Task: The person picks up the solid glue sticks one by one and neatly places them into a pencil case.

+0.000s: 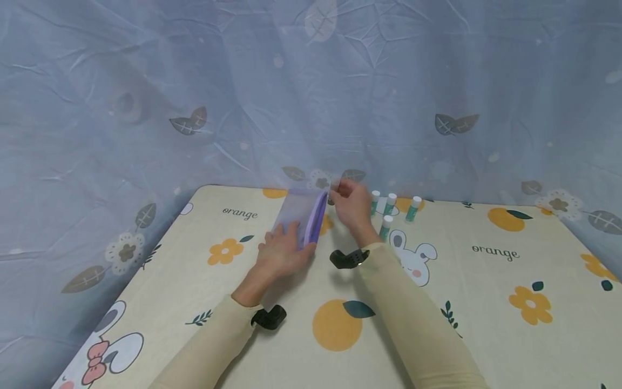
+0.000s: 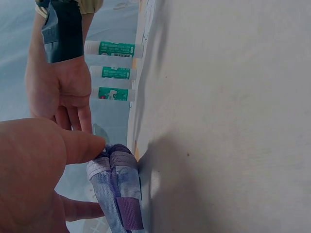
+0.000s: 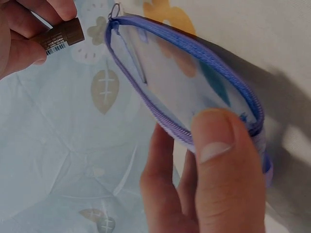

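A translucent purple zip pouch [image 1: 303, 208] stands on its edge on the table, its zipper open along the side. My left hand [image 1: 288, 254] holds it near the closer end; in the right wrist view the thumb [image 3: 221, 145] lies at the zipper rim with fingers behind. At the far end of the pouch is my right hand [image 1: 353, 208], pinching a small brown lip balm tube [image 3: 60, 36] with a barcode. That tube is outside the pouch, close to the zipper pull [image 3: 114, 10]. The left wrist view hides the brown tube.
Several small green-labelled tubes with white caps [image 1: 413, 209] stand right of my right hand. Under everything lies a cream patterned tablecloth [image 1: 301, 367]. A blue-grey curtain [image 1: 311, 108] hangs behind the table's far edge.
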A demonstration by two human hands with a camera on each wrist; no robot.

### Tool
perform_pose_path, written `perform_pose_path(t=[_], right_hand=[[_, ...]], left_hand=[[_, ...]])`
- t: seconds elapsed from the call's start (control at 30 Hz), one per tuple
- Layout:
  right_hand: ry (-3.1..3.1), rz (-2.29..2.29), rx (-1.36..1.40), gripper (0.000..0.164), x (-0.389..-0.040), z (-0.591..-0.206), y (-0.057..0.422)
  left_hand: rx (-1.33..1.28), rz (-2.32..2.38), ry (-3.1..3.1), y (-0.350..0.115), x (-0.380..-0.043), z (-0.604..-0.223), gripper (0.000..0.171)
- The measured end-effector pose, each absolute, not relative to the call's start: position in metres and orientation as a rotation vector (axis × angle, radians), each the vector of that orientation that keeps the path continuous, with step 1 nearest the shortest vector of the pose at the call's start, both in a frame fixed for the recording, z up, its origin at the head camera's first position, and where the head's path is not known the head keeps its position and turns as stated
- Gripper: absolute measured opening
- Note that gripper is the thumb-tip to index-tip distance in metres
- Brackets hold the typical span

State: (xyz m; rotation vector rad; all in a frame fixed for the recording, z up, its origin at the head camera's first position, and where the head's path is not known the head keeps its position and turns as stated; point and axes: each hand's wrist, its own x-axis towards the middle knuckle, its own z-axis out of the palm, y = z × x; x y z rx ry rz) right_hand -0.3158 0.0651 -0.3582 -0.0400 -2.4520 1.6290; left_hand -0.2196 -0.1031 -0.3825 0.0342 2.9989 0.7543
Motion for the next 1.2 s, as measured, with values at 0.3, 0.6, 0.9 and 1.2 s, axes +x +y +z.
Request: perform_pose_path(t=[0.3,0.6,0.9,1.2], right_hand=[[-2.489,1.635,-0.059,0.031,-0.317,-0.369,0.063],[-2.515,1.674,-0.071,0.035,-0.320,-0.382,0.062],[-2.525,1.666,-0.052,0.037,-0.322,-0.389,0.062],[-2.545,1.643,-0.071,0.033,-0.322,-0.392,0.061]], left_hand=[[0.048,0.755,3.000,-0.104,-0.218,-0.384,0.079],[0.051,0.760,2.993,-0.103,-0.218,-0.383,0.078],[0.048,0.767,2.992,-0.103,-0.216,-0.381,0.078],[0.048,0.778,2.995,-0.103,-0.216,-0.381,0.078]])
